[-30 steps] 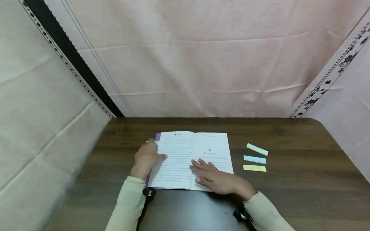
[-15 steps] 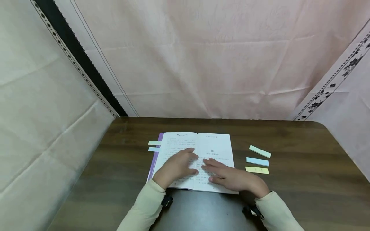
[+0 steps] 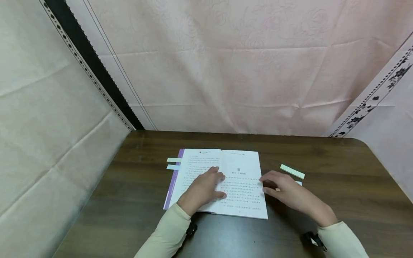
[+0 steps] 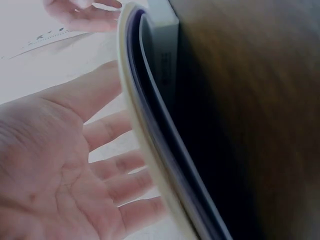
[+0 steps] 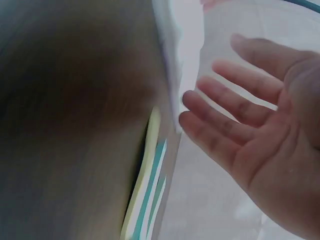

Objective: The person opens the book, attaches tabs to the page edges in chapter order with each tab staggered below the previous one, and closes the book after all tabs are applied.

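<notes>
An open book (image 3: 240, 200) with printed pages and a purple cover edge lies on the brown table. My left hand (image 3: 203, 188) is over its middle near the gutter, fingers extended across the pages; the left wrist view has the book's curved page edges beside the fingers. Just off the right page edge is my right hand (image 3: 295, 193), its fingers loosely extended, with nothing held. Beneath it, a yellow sticky-note strip (image 5: 140, 192) and a blue strip (image 3: 299, 183) are mostly hidden in the head view. A pale green strip (image 3: 292, 171) lies beyond them.
A pale green tab (image 3: 174, 159) and a light blue tab (image 3: 173, 167) stick out from the book's left edge. Light cloth (image 3: 226, 71) hangs behind the table (image 3: 142, 200) and along both sides.
My left hand has moved from the book's left edge to its middle, uncovering the two tabs. My right hand has left the right page and moved right, over the sticky-note strips.
</notes>
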The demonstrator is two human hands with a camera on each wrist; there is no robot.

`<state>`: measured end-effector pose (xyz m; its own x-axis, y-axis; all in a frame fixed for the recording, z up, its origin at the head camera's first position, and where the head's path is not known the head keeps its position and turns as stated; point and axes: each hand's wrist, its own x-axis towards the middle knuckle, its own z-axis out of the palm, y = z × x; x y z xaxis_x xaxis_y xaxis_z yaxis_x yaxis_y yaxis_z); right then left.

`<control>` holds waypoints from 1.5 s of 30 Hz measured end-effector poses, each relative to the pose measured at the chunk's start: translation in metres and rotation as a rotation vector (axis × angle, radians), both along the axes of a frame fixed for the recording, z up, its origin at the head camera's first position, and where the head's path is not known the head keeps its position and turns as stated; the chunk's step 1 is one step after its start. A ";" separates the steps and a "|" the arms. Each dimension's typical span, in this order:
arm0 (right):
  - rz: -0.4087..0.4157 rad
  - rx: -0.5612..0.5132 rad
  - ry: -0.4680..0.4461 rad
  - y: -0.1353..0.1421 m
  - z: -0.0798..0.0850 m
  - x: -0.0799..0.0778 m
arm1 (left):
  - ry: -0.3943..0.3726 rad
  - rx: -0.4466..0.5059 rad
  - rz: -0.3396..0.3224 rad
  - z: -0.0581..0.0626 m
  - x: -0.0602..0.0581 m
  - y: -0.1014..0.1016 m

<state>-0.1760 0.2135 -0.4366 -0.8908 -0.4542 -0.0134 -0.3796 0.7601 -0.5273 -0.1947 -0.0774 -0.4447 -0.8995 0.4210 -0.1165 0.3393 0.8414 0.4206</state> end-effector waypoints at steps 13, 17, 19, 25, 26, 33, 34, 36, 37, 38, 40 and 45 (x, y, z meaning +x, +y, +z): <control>-0.006 0.217 0.219 0.049 -0.015 0.010 | -0.007 -0.026 0.027 0.003 0.002 0.001; 0.003 0.255 0.276 0.053 -0.020 0.013 | -0.010 -0.012 0.023 0.001 0.002 0.001; 0.009 0.268 0.306 0.054 -0.023 0.014 | -0.017 -0.007 0.021 0.001 0.003 0.001; 0.017 0.305 0.334 0.054 -0.022 0.014 | -0.020 -0.005 0.019 0.000 0.004 0.003; 0.013 0.303 0.325 0.053 -0.020 0.014 | -0.020 -0.005 0.019 0.000 0.004 0.003; 0.046 0.214 0.353 0.015 0.009 0.015 | -0.013 -0.005 0.014 0.002 0.006 0.001; 0.068 0.209 0.368 0.007 0.013 0.015 | -0.007 -0.005 0.012 0.002 0.006 0.000; 0.108 0.203 0.386 -0.010 0.017 0.013 | -0.004 -0.008 0.010 0.001 0.005 -0.001; 0.125 0.203 0.382 -0.018 0.018 0.012 | -0.002 -0.011 0.009 0.001 0.005 -0.001; 0.136 0.205 0.368 -0.025 0.019 0.011 | -0.002 -0.013 0.007 0.001 0.005 -0.001; 0.153 0.203 0.324 -0.040 0.018 0.009 | -0.001 -0.019 0.001 0.001 0.004 -0.001; 0.173 0.214 0.220 -0.068 0.007 0.005 | 0.005 -0.030 -0.030 0.002 0.001 -0.001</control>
